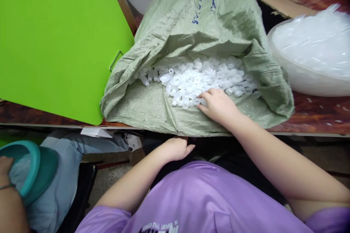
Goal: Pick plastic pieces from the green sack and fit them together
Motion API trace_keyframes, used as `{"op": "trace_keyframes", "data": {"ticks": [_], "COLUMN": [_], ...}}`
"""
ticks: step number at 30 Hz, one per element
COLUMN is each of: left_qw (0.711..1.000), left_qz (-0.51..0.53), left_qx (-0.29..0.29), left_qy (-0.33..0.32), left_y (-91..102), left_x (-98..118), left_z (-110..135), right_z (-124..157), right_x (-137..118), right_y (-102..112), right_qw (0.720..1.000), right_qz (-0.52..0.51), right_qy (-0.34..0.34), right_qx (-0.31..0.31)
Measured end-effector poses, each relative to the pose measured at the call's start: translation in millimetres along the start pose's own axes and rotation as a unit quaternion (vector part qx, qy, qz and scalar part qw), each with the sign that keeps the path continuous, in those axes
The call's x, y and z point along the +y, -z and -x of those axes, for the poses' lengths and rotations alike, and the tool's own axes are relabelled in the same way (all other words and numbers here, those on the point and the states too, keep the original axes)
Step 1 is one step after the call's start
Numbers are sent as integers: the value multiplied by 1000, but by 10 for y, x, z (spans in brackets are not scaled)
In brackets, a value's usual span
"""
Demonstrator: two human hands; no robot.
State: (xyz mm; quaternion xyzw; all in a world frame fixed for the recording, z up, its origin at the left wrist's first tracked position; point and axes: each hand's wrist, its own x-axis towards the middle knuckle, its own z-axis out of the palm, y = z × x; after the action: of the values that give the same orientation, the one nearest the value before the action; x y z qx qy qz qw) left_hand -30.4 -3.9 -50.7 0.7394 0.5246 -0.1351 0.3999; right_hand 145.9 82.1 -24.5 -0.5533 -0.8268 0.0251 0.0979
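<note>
A large green woven sack lies on its side with its mouth towards me. Inside the mouth is a heap of small, translucent white plastic tube-like pieces. My right hand reaches in at the front of this heap, its thumb and forefinger apart and touching the pieces; no piece shows clearly gripped. My left hand is low at the table edge, just below the sack's front lip. Its thumb shows, but its other fingers are mostly hidden.
Left of the sack lies a bright green board. A white tub heaped with clear plastic pieces stands at the right, near an open cardboard box. At lower left, another person's hand is in a teal basin.
</note>
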Motion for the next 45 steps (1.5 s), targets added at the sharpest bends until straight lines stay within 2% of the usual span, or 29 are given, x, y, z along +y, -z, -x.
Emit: {"op": "trace_keyframes", "data": {"ticks": [2,4,5,6,9,11,13,15,19,22,25,30,33,35,37,40,42,44,45], "left_qw": [997,987,983,982,978,972,973,974,971,968,963,955,956,958,962,975,983,986,982], "left_qz": [18,82,111,126,75,21,-9,-24,-26,-33,-49,-87,-101,-98,-83,-21,47,120,156], "left_qx": [-31,-57,-40,0,171,227,232,224,217,214,230,265,272,267,252,206,152,64,2], "left_qy": [-69,-129,-141,-140,-89,-53,-11,33,94,126,135,100,36,-27,-68,-76,-89,-101,-103], "left_y": [134,288,361,426,553,594,627,671,796,866,860,724,639,592,560,554,575,599,607], "left_x": [68,135,167,200,316,429,571,717,906,922,868,744,707,704,707,693,658,599,561], "left_z": [106,206,235,242,108,-82,-300,-503,-795,-885,-839,-519,-289,-164,-68,39,90,113,107], "right_z": [-70,-78,-58,-24,159,325,496,646,846,917,936,875,828,815,825,883,941,1005,1035], "right_x": [-33,-43,-30,-3,138,242,318,356,366,371,392,406,354,304,265,248,248,231,211], "right_y": [-77,-97,-88,-69,4,38,54,58,37,-1,-33,-64,-97,-94,-50,77,178,281,333], "right_qw": [1000,1000,1000,998,970,938,921,926,944,933,915,927,890,859,850,872,891,902,906], "right_qz": [10,-3,-23,-58,-223,-312,-336,-309,-258,-291,-331,-312,-404,-469,-494,-471,-433,-394,-374], "right_qy": [3,6,4,-5,-62,-100,-114,-110,-84,-104,-130,-92,-106,-105,-84,-6,69,147,182], "right_qx": [-3,9,20,31,73,116,161,186,185,185,189,184,180,175,164,135,116,95,78]}}
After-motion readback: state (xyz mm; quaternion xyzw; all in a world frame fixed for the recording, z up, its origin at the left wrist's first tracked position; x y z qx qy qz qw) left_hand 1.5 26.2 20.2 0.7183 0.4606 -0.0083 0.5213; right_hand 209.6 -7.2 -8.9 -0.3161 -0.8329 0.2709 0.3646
